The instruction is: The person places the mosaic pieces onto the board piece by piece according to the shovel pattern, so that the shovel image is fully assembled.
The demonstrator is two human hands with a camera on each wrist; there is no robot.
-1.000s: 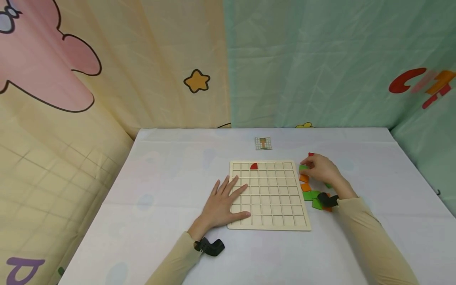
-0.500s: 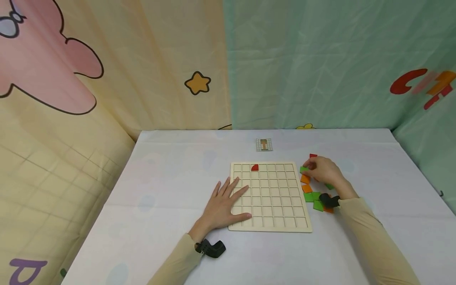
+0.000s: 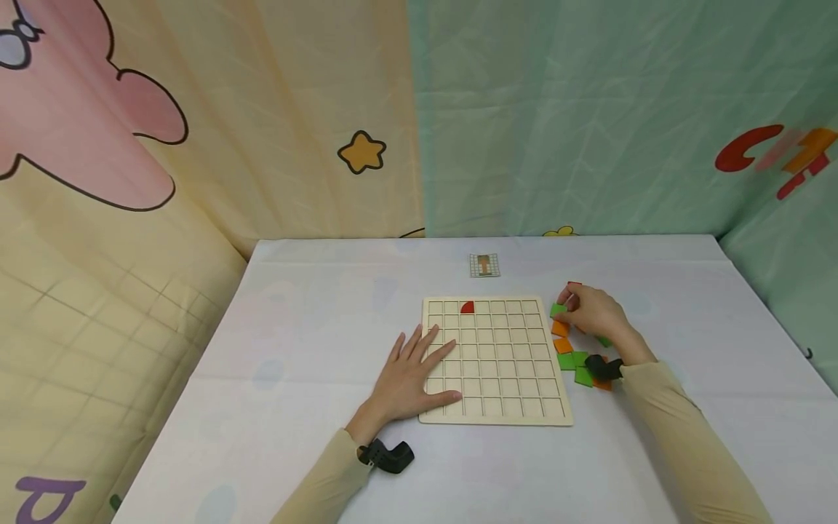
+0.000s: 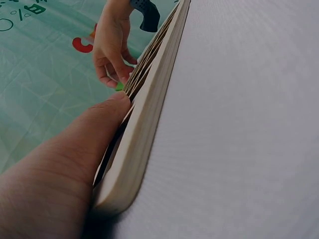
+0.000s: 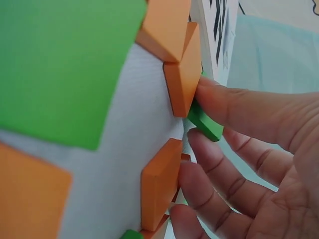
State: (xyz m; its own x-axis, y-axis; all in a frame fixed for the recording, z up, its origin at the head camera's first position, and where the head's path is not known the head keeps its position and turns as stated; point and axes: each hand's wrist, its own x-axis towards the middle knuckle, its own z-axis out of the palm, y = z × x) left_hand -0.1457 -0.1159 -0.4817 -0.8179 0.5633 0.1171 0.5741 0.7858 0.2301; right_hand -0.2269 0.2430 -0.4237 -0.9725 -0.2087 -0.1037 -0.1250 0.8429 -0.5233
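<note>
The left hand (image 3: 407, 378), fingers spread, rests on the left edge of the board (image 3: 504, 364); light, even pressure there should prevent slippage. The right hand (image 3: 594, 311) has its grip at a green tile (image 3: 557, 310), just beside the far end of the board's right edge, thumb and index finger close about it; whether they clamp it cannot be told from these angles. For a clean pick-up, opposite edges should be pinched and the tile lifted straight up, leaving the orange tile (image 3: 559, 329) beside the board undisturbed.
</note>
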